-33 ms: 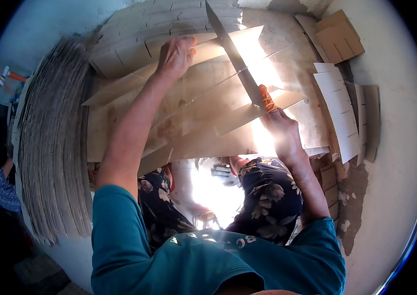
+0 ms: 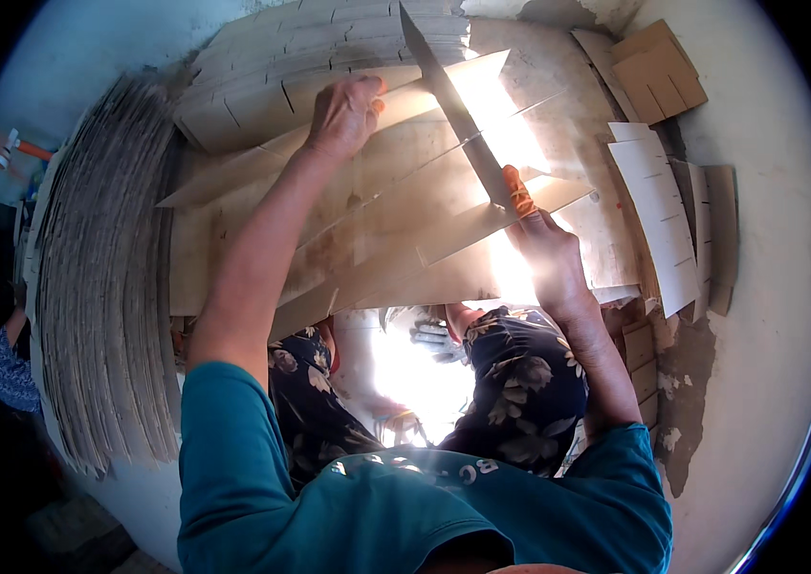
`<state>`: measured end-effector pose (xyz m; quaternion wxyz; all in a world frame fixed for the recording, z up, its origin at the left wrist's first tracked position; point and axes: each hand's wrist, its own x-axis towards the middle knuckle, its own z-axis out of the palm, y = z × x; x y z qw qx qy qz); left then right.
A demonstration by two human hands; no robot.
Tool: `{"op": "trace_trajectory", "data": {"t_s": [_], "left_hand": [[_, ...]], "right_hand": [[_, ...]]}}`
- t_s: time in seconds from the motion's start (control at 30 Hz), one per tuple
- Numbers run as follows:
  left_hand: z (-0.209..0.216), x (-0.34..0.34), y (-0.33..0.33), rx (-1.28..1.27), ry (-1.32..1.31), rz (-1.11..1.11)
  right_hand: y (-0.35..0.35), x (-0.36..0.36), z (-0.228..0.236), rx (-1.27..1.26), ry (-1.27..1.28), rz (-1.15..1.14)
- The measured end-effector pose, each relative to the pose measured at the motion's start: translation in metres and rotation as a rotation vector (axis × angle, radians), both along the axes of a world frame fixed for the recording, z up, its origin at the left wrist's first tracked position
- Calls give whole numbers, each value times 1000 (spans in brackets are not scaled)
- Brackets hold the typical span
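Observation:
Three slotted cardboard strips stand roughly side by side on a board: a far strip [image 2: 224, 177], a middle strip seen almost edge-on, and a near strip [image 2: 463, 237]. One darker cross strip [image 2: 458, 110] slants over them toward the far side. My left hand [image 2: 340, 117] is closed in a pinch at the top edge of the far strip, with orange coverings on its fingertips. At the near end of the cross strip, my right hand [image 2: 551, 256] grips it where it meets the near strip. An orange wrap covers a finger or the thumb there.
A tall stack of cardboard sheets [image 2: 104, 277] stands at the left. More slotted cardboard [image 2: 329, 53] is piled at the far side. White slotted pieces [image 2: 654, 210] and brown pieces [image 2: 659, 72] lean along the right wall. Bright sunlight crosses the board [image 2: 386, 277].
The far strip's right end has shifted slightly left, and my left hand has moved a little. My right hand and the cross strip look unchanged.

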<state>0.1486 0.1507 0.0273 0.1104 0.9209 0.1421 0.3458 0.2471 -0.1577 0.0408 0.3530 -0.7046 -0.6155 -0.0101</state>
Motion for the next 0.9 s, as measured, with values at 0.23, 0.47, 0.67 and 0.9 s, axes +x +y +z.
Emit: {"op": "trace_trajectory", "data": {"t_s": [0.23,0.47,0.67,0.9], "left_hand": [[-5,-4,-16,-49,48,57],[-34,-10,-19,-79,377,25],[-38,-22,-21,-102,306,-26],[-41,-12,-15,-82,588,120]], "right_hand": [[-12,-3,-3,-33,53,-21],[-10,-2,-3,-388,174,-140],[-13,-1,-19,-158,131,-77],[-17,-4,-21,-165,117,-46]]}}
